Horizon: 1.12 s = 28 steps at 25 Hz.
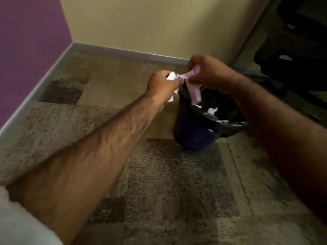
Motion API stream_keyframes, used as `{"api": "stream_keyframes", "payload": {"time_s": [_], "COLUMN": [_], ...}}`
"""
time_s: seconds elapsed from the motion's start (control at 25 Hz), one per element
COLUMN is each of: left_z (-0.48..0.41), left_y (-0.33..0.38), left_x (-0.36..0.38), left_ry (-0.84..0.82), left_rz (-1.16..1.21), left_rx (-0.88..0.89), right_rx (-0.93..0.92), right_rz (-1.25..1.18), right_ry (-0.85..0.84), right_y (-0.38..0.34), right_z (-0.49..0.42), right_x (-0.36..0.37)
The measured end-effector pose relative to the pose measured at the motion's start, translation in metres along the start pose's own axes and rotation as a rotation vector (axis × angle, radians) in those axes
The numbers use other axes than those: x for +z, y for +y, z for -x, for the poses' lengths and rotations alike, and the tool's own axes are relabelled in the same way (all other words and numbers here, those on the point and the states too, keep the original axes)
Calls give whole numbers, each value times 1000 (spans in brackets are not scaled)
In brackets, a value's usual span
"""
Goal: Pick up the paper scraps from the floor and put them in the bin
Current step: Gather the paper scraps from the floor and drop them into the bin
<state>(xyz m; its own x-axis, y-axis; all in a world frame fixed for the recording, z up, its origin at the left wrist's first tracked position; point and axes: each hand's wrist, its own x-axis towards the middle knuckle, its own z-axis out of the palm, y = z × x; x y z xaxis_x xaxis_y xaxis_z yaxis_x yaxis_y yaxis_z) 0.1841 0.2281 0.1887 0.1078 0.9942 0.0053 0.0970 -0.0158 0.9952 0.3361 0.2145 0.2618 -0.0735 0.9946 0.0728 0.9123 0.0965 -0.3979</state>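
Observation:
A small dark purple bin (pixel 192 133) with a black liner stands on the carpet near the far wall. My left hand (pixel 161 85) and my right hand (pixel 207 72) are held over its far left rim. Both are closed on crumpled white paper scraps (pixel 172 76), and a strip of paper (pixel 195 93) hangs from my right hand over the bin's opening. A few white scraps (pixel 212 110) lie inside the liner. The frame is blurred.
Patterned brown and beige carpet (pixel 159 183) covers the floor. A purple wall (pixel 31 41) runs along the left and a cream wall (pixel 150 23) along the back. A dark office chair (pixel 292 55) stands at the right, close behind the bin.

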Motion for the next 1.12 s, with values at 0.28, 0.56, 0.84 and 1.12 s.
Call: {"api": "stream_keyframes", "payload": {"time_s": [0.28, 0.56, 0.84, 1.12], "left_z": [-13, -19, -20, 41], "left_y": [58, 51, 6, -200], "left_x": [83, 83, 23, -224], "left_ry": [-289, -534, -130, 384], "left_rz": [29, -34, -328, -743], "left_rx": [-123, -135, 297, -272], "right_rx": [364, 491, 315, -31], "right_rz": [-134, -21, 83, -16], "right_ry": [92, 64, 271, 89], "right_y": [69, 77, 32, -41], "right_z": [33, 29, 3, -21], "right_x": [-30, -27, 5, 82]}}
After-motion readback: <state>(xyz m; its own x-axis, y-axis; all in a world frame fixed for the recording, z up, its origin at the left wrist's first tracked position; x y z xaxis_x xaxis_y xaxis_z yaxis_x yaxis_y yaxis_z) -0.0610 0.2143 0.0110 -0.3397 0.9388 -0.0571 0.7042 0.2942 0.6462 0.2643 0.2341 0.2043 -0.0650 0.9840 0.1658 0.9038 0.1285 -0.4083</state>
